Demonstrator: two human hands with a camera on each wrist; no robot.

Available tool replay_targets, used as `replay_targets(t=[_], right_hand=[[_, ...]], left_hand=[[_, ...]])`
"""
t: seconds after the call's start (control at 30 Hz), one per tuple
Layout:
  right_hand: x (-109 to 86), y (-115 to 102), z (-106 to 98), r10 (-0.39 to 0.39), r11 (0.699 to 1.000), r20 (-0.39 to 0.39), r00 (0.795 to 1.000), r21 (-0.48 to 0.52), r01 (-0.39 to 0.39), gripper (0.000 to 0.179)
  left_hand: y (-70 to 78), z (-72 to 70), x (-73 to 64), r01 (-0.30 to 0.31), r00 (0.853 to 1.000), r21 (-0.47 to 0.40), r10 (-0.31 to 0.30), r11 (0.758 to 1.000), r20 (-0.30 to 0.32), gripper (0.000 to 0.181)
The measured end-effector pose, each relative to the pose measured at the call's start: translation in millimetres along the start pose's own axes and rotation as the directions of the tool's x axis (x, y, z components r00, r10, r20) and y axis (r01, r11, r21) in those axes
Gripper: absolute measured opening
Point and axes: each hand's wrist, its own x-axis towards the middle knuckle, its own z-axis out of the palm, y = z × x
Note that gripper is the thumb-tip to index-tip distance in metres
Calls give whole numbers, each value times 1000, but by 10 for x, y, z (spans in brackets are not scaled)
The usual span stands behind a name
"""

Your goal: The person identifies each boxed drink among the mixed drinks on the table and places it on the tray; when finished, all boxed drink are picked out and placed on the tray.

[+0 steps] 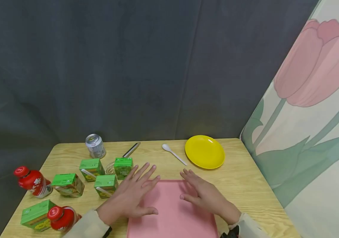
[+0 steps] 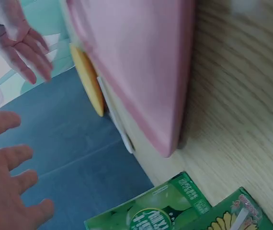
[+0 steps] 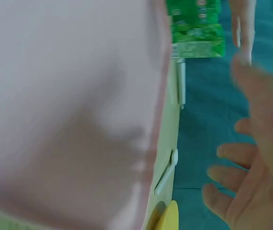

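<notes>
A pink tray [image 1: 172, 221] lies on the table in front of the person. My left hand [image 1: 131, 196], fingers spread and palm down, hovers over its left edge close to the green drink cartons. Over the tray's right side is my right hand [image 1: 206, 196], fingers extended and thumb apart. Neither hand holds anything. In the left wrist view the fingers [image 2: 19, 155] show above the tray [image 2: 131, 62]. The right wrist view has the right hand [image 3: 251, 177] beside the tray's far rim [image 3: 158, 124].
Several green drink cartons [image 1: 106, 181], two red bottles [image 1: 35, 183], a silver can [image 1: 95, 146] and a whisk [image 1: 131, 149] stand or lie on the left. A white spoon [image 1: 173, 153] and a yellow plate [image 1: 204, 152] lie behind the tray. Dark curtain [image 1: 128, 72] closes the back.
</notes>
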Motion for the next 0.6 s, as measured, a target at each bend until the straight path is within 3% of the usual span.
replay_targets(t=[0.07,0.1,0.17,0.23,0.3,0.37,0.47,0.6], right_hand=[[6,7,-49,75,975,-44,996,214,-64,61],[11,19,-78,125,939,-49,991,327,-103,54],[36,80,-148,237,826,-16,971,530,-193,45],[40,181,-200,349,697,54,936,652,-297,40],[24,305,-230,453,583,131,882,705,-404,42],[-22,430,-251,510,510,188,840,719,-471,47],[-112,591,-278,563,421,248,788,734,-532,51],[-198,758,-302,608,351,297,737,732,-584,48]], left_hand=[[0,-43,-14,14,1000,-8,-14,1000,-22,99],[-3,-69,-24,21,999,-11,-21,1000,-37,99],[-25,-118,-48,37,996,-11,-38,999,-75,94],[-54,-160,-88,43,990,-25,-46,999,-137,84],[-83,-203,-141,60,977,-49,-69,997,-204,71],[-121,-249,-195,76,958,-76,-94,994,-271,56],[-203,-322,-275,106,931,-108,-136,989,-338,45],[-331,-442,-428,181,919,-114,-209,977,-335,36]])
